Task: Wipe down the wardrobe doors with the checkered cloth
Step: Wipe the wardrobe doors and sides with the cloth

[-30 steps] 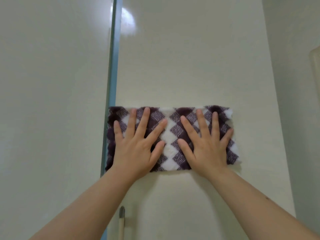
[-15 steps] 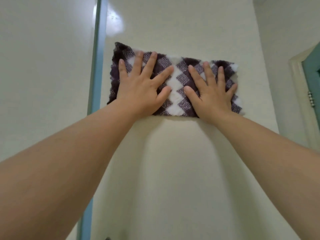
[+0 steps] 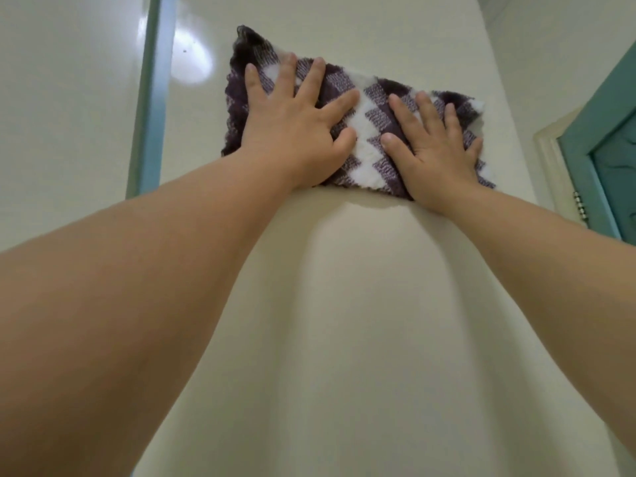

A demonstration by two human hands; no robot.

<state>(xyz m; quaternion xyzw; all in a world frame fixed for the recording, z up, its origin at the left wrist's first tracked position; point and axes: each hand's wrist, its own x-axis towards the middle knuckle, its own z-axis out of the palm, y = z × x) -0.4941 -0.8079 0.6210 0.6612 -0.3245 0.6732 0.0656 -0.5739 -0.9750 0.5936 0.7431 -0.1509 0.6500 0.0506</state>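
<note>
I am pressing the checkered cloth (image 3: 368,132) flat against the cream wardrobe door (image 3: 344,304) with both hands, high up on the panel. The cloth is lying as a long purple-and-white strip, tilting so that its left end is sitting higher than its right end.

The left hand (image 3: 292,132) is lying on the left half of the cloth, wide open, fingers straight and spread, palm down on the fabric. The right hand (image 3: 437,149) is lying on the right half, also wide open with straight fingers, its little finger reaching near the cloth's right edge. The two thumbs are pointing towards each other, close but not touching, with a band of zigzag pattern showing between them. Neither hand is curling round the fabric; both are only pressing it.

Both bare forearms are reaching up from the bottom corners of the view and casting soft shadows on the door below the cloth.

Left of the cloth a teal strip (image 3: 149,115) is running down the door's edge, and beyond it a second cream panel (image 3: 69,98) is showing. A glare spot (image 3: 191,60) is shining between the strip and the cloth. At the right a teal door (image 3: 605,132) with a metal hinge (image 3: 581,206) is standing.
</note>
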